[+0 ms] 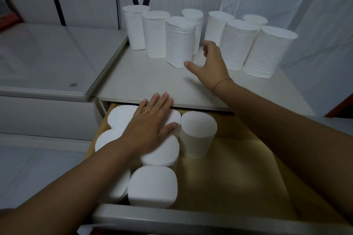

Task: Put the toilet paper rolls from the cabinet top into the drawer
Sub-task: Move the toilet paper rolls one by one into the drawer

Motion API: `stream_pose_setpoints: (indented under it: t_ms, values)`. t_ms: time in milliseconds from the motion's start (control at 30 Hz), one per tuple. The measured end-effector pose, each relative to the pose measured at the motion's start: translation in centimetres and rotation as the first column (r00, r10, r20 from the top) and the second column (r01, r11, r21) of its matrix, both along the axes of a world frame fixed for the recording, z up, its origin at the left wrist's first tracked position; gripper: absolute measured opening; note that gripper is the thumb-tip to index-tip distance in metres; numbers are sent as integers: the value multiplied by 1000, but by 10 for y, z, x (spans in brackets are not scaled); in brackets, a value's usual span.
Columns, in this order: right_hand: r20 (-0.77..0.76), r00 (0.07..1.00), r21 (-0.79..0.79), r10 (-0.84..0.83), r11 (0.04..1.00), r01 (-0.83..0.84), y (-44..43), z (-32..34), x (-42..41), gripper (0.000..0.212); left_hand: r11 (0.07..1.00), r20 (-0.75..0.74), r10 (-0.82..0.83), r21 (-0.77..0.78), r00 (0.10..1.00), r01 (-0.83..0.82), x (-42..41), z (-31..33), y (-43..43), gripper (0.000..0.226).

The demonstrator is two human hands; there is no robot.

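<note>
Several white toilet paper rolls stand upright on the cabinet top [145, 80], the nearest one [179, 42] at the middle front. My right hand [210, 63] hovers open just right of that roll, thumb near its base, holding nothing. Below, the pulled-out drawer [229, 177] holds several rolls upright in its left half, with one more [197, 133] in the middle. My left hand [150, 128] lies flat, fingers spread, on the tops of the rolls at the drawer's back left [122, 116].
The right half of the drawer's wooden floor shows bare. A white appliance lid [47, 59] lies left of the cabinet. White curtain and wall panels close in behind and to the right.
</note>
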State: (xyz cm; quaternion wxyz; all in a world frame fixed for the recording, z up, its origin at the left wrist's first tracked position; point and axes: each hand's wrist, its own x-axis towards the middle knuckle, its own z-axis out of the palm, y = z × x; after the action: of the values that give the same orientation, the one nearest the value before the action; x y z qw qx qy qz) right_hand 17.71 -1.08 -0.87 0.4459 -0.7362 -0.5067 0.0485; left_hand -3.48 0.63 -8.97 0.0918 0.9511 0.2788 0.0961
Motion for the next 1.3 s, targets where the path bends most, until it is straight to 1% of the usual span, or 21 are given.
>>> stream_pose_setpoints:
  t_ms: [233, 333, 400, 500, 600, 700, 867, 1033, 1300]
  values:
    - [-86, 992, 8, -97, 995, 98, 69, 2, 10, 95, 999, 14, 29, -30, 999, -29, -3, -3, 11, 76]
    - [-116, 983, 8, -143, 989, 145, 91, 2, 17, 102, 1000, -3, 21, -6, 1000, -22, -3, -4, 14, 76]
    - [-150, 977, 10, -154, 988, 157, 105, 1, 22, 103, 1000, -5, 22, 12, 1000, -22, -2, -5, 14, 74]
    - [-197, 967, 48, -164, 983, 177, 120, -1, 25, 100, 1000, -3, 21, 17, 1000, -21, -3, -6, 14, 72]
    - [-224, 958, 84, -180, 976, 203, 131, -3, 25, 98, 999, -12, 17, 27, 1000, -17, -4, -6, 14, 72]
    - [-232, 953, 87, -196, 971, 221, 137, -4, 23, 97, 999, -22, 18, 28, 1000, -18, -4, -5, 13, 74]
    - [-194, 956, 76, -219, 968, 238, 128, -2, 20, 90, 999, -44, 17, 44, 999, -15, -3, -5, 14, 75]
    - [-197, 967, 111, -164, 976, 188, 94, -5, 12, 83, 999, -41, 8, 50, 999, -6, -4, -5, 11, 77]
    - [-212, 976, 128, -51, 989, 79, 8, -7, -3, 83, 998, -66, -50, 46, 997, 53, -9, -8, -6, 78]
